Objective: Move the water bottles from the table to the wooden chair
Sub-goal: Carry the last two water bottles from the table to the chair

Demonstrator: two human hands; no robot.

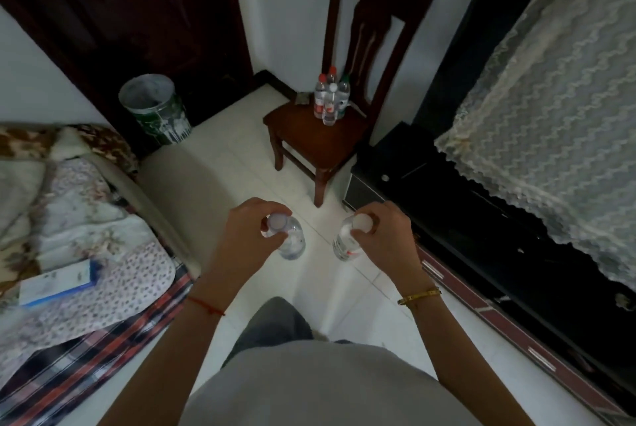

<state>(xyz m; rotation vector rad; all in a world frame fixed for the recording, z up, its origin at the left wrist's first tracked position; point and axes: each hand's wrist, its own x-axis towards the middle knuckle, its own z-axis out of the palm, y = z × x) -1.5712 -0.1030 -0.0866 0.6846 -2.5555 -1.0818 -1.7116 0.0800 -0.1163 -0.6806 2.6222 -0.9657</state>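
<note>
While four bottles (331, 99) crowd the chair (318, 136), both hands (248, 236) grip bottles.

Dark reddish-brown chair (320, 136), clear bottles (330, 99) (red, white, green caps), white floor (220, 164).

Two clear bottles (292, 240) (345, 242) held by necks above floor; four upright on wooden chair (309, 136) seat.

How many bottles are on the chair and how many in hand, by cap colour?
On the chair:
Red caps: 2
Green cap: 1
White cap: 1
In hand:
Left hand, white cap: 1
Right hand, white cap: 1
Total: 6
</note>
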